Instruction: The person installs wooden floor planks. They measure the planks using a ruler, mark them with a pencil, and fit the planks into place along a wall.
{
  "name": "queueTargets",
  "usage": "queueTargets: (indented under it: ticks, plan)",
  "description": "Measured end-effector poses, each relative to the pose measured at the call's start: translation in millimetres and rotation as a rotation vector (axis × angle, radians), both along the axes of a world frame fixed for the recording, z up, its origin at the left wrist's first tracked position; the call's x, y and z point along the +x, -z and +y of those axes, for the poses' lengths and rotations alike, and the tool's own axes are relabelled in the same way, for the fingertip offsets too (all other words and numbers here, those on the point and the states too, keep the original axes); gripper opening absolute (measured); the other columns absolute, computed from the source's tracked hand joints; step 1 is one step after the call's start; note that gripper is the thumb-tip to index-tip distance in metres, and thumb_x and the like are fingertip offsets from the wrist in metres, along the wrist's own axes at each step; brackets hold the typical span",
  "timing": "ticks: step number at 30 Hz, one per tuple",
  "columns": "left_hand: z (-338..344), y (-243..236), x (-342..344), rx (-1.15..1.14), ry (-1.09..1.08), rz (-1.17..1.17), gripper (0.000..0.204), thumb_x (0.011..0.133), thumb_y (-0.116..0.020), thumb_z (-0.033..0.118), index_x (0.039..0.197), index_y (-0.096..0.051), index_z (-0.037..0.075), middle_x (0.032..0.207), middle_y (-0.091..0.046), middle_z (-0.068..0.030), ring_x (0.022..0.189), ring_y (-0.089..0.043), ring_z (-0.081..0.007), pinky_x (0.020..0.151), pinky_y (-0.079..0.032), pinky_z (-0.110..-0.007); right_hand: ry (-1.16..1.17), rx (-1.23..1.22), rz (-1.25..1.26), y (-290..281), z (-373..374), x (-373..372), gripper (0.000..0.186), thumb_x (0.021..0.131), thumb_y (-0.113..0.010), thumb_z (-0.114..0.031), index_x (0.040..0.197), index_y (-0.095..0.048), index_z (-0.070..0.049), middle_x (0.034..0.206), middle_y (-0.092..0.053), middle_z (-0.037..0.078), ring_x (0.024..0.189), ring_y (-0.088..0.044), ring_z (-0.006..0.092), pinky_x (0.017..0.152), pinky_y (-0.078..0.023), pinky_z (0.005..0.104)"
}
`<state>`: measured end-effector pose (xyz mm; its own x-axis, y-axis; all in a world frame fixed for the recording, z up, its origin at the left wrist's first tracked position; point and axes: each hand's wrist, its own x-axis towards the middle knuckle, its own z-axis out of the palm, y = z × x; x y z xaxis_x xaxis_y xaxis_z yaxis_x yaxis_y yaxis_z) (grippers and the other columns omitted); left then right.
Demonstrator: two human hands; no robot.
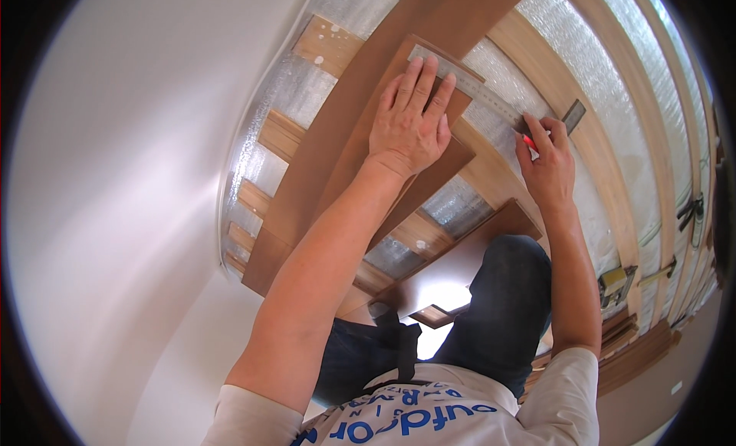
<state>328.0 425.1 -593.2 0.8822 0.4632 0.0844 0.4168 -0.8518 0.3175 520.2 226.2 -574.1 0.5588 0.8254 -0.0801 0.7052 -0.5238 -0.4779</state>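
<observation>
My left hand lies flat, fingers stretched out, on a brown wooden floorboard. Its fingertips press on the steel blade of a square, which runs across the board's far end and out past its right edge. My right hand pinches a thin red pencil beside the blade; much of the pencil is hidden by the fingers. Just beyond those fingers is the square's dark stock. More brown boards lie under and left of the one beneath my left hand.
Pale wooden battens cross silvery foil sheeting. A white wall rises at the left. Another brown board lies near my knee. On the right are a yellowish tool, a dark clamp-like item and stacked boards.
</observation>
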Motion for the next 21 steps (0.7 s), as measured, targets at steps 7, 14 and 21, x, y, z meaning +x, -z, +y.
queueTargets:
  ticks: [7,14,21]
  plan:
    - [-0.1,-0.1,-0.1,-0.013,-0.01,0.018,0.073,0.093,-0.064,0.024,0.164,-0.047,0.019,0.176,-0.035,-0.0127,0.161,-0.033,-0.0324,0.126,-0.032,-0.05,0.006,0.006,-0.002,-3.5,3.0,-0.7,0.038,0.094,-0.079,-0.016,0.132,-0.074,-0.013,0.119,-0.064,0.011,0.092,-0.073,0.0303,0.077,-0.06,0.0408]
    - [-2.0,-0.8,1.7,-0.029,-0.025,0.031,0.075,0.092,-0.065,0.024,0.165,-0.046,0.02,0.177,-0.033,-0.0111,0.162,-0.032,-0.0304,0.127,-0.031,-0.05,0.004,0.016,-0.005,-0.1,-0.2,0.1,0.04,0.093,-0.079,-0.017,0.133,-0.074,-0.014,0.12,-0.065,0.01,0.092,-0.073,0.0307,0.076,-0.061,0.0412]
    - [-1.2,-2.5,-0.7,-0.049,-0.073,0.015,0.07,0.092,-0.065,0.023,0.161,-0.051,0.019,0.175,-0.036,-0.0106,0.162,-0.032,-0.0289,0.126,-0.032,-0.049,0.043,0.04,0.083,-42.3,32.8,2.2,0.031,0.098,-0.073,-0.013,0.128,-0.074,-0.007,0.125,-0.066,0.015,0.094,-0.073,0.032,0.08,-0.06,0.0402]
